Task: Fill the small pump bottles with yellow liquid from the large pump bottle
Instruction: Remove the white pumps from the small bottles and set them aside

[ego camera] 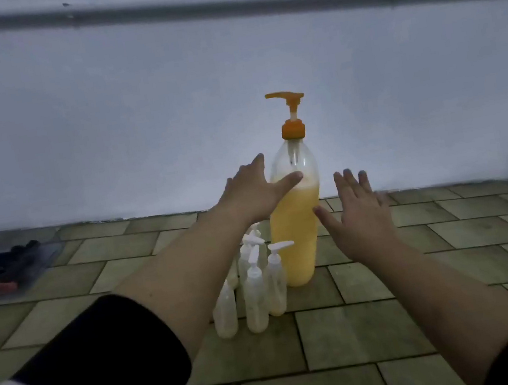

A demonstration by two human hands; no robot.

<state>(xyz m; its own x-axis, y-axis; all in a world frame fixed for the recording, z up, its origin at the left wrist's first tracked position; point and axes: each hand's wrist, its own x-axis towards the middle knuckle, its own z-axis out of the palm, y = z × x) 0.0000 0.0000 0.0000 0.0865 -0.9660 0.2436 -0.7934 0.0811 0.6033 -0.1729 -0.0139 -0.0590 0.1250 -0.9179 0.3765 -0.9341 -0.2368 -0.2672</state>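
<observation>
One large pump bottle (pixel 296 219) and about five small pump bottles (pixel 254 294); left hand (pixel 254 192) and right hand (pixel 359 219) fingers spread wide.

large pump bottle (pixel 296 219): clear plastic, upright on the tiled floor near the wall; yellow liquid fills it to about the shoulder; orange pump head with its spout pointing to 9 o'clock.
small pump bottles (pixel 254 291): clear, white pump tops, upright in a tight cluster at 7 o'clock from the large bottle, just beside its base; contents unclear.
</observation>
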